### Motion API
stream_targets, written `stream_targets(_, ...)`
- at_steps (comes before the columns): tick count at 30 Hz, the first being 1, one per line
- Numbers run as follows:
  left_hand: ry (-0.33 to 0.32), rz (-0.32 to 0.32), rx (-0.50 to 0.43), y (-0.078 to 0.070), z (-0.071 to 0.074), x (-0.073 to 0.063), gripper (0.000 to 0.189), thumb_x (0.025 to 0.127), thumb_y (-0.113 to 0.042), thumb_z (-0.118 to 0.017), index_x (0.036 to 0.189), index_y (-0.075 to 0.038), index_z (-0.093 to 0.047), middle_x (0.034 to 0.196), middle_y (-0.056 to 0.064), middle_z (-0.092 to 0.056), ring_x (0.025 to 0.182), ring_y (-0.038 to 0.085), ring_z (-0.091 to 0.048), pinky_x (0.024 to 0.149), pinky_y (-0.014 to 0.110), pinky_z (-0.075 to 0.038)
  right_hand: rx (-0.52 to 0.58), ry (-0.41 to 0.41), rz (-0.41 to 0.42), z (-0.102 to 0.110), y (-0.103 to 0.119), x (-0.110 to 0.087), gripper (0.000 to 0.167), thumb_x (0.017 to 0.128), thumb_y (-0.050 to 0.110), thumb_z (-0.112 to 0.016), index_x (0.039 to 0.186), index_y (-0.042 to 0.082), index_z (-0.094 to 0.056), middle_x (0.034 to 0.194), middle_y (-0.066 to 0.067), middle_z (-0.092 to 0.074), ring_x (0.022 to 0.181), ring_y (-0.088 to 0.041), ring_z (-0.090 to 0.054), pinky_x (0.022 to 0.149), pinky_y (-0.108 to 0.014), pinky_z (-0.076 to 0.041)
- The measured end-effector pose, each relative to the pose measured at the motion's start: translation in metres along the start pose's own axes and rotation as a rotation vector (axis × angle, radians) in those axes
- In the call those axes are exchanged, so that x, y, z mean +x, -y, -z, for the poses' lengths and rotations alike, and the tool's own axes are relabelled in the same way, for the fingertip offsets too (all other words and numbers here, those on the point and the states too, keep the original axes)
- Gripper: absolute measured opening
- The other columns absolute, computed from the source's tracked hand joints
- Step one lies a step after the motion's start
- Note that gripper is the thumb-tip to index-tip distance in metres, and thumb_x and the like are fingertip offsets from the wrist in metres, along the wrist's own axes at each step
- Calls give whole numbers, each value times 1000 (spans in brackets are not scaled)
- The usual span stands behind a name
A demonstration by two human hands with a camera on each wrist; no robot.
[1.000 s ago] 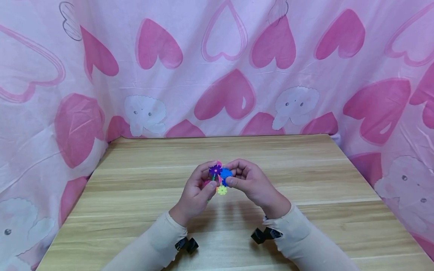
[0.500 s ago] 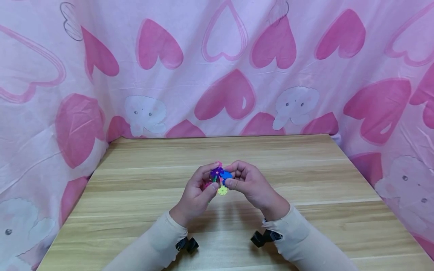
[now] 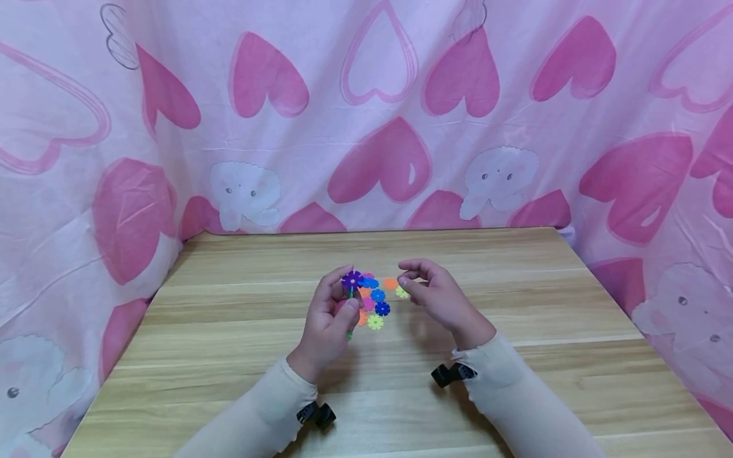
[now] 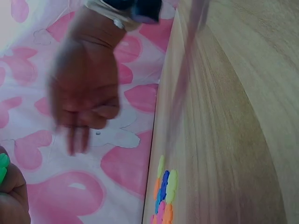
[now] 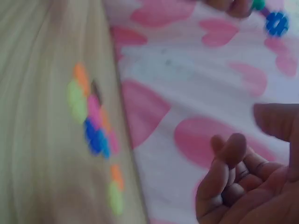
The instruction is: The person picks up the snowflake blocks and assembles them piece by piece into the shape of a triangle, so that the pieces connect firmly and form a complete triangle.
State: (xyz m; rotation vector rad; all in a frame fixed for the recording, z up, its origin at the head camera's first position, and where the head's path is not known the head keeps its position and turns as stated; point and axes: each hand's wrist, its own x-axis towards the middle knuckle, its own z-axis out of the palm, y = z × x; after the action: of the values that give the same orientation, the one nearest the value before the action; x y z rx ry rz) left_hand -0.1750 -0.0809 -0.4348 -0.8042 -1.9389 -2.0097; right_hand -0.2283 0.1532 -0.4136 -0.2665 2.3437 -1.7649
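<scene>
My left hand (image 3: 328,321) pinches a small joined piece of plastic snowflake discs, raised above the table. A purple disc (image 3: 350,280) and a blue disc (image 3: 369,282) show at its top; a green disc (image 4: 3,164) peeks out in the left wrist view. My right hand (image 3: 443,296) hovers apart to the right, thumb away from loosely bent fingers, nothing between them. On the table between the hands lie loose discs, among them a dark blue one (image 3: 382,309), a yellow one (image 3: 375,322) and an orange one (image 3: 390,284). My left fingers hide part of the joined piece.
The wooden table (image 3: 240,356) reaches back to a pink curtain (image 3: 309,140) printed with hearts, which also hangs along both sides. Black wrist cameras are strapped at the left sleeve (image 3: 246,413) and the right sleeve (image 3: 527,394).
My right hand has let go of the blue disc and moved right and away. The left hand has shifted slightly left with the joined discs, uncovering loose discs on the table.
</scene>
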Motion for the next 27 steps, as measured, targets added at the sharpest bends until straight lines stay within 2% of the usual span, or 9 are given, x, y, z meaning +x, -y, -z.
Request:
stream_targets(3,-34,-11,-4,1,0,0,52,107,2,-47,156,-15,-40,94,14,-54,62,16,-45,54,21,-47,-69,5,-86,2,-12,8,41,104,19,-67,142,7,-57,133,-15,-62,115,-35,-62,92,-46,-59)
stream_targets(6,-62,-27,-8,2,0,1,53,106,3,-47,155,-15,-41,91,19,-52,60,17,-44,53,22,-47,-149,35,-186,2,-21,12,49,102,20,-68,148,8,-54,145,-12,-58,128,-33,-58,100,-47,-57)
stream_targets(9,-67,-33,-22,2,0,1,54,105,4,-47,155,-15,-41,90,22,-51,59,17,-44,53,22,-47,-202,81,-264,1,-27,13,57,101,26,-71,153,14,-50,155,-8,-52,139,-33,-52,109,-56,-51)
stream_targets(12,-62,-33,-33,2,0,2,54,106,4,-47,155,-16,-42,91,20,-52,59,17,-43,53,22,-46,-255,123,-293,2,-30,12,61,101,31,-71,155,16,-49,160,-6,-49,146,-36,-47,115,-62,-44)
stream_targets(14,-61,-32,-34,2,0,2,54,106,4,-47,155,-16,-41,91,16,-53,59,18,-43,53,22,-46,-286,139,-296,2,-32,12,61,101,32,-71,155,16,-50,160,-7,-50,146,-37,-48,114,-62,-44)
stream_targets(17,-65,-28,-28,1,0,2,54,106,3,-47,155,-16,-41,92,13,-53,60,17,-43,54,22,-46,-321,136,-297,3,-33,12,55,101,30,-72,151,16,-54,154,-6,-55,140,-34,-53,110,-57,-50)
stream_targets(21,-69,-28,-12,2,0,2,53,106,3,-48,155,-14,-41,91,16,-53,60,17,-45,55,22,-48,-358,125,-258,3,-32,13,42,100,22,-73,139,11,-63,133,-8,-65,115,-27,-62,92,-42,-58)
stream_targets(24,-72,-27,-11,2,1,2,53,105,3,-48,155,-14,-41,92,13,-54,61,17,-45,55,22,-47,-380,120,-225,3,-32,14,37,97,16,-74,132,7,-66,113,-9,-67,92,-24,-62,73,-34,-55)
stream_targets(27,-76,-28,-13,3,1,2,54,105,3,-48,155,-15,-42,92,10,-54,61,17,-45,55,22,-47,-387,106,-251,3,-32,14,41,95,13,-77,135,9,-67,102,-9,-63,78,-24,-56,63,-31,-48)
